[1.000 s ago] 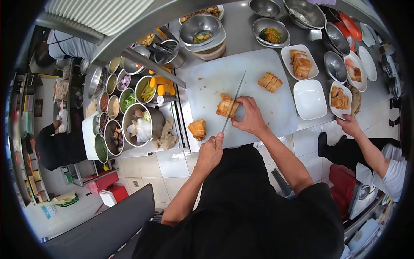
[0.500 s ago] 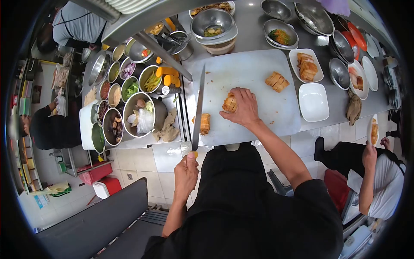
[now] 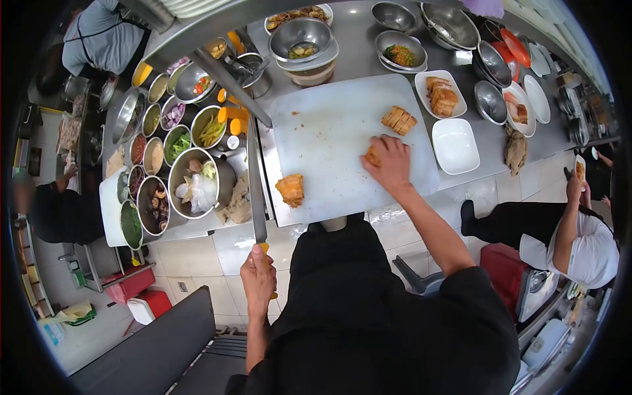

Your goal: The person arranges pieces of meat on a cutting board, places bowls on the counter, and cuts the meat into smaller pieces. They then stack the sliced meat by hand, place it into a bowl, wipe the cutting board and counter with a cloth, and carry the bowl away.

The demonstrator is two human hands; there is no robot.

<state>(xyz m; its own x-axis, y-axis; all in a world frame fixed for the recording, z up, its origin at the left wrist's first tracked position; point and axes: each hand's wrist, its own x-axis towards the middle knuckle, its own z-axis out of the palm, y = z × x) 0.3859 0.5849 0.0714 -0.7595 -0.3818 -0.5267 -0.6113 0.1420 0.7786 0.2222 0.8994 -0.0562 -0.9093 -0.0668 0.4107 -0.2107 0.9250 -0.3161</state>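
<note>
My left hand is closed around the yellow handle of a long knife, whose blade points away from me along the left edge of the white cutting board. On the board, my right hand curls over a piece of roast pork, its fingers hiding most of it. Just beyond that hand lies a sliced block of roast pork. A browned chunk of pork sits at the board's near left corner, right of the blade.
Right of the board stand a white dish of sliced pork and a square white dish. Steel bowls and a crumpled cloth are further right. Several ingredient pots crowd the left. A co-worker is at the right.
My right hand has slid the pork piece rightward across the board, closer to the sliced block. The knife in my left hand has swung left, away from the near left chunk. The view has shifted.
</note>
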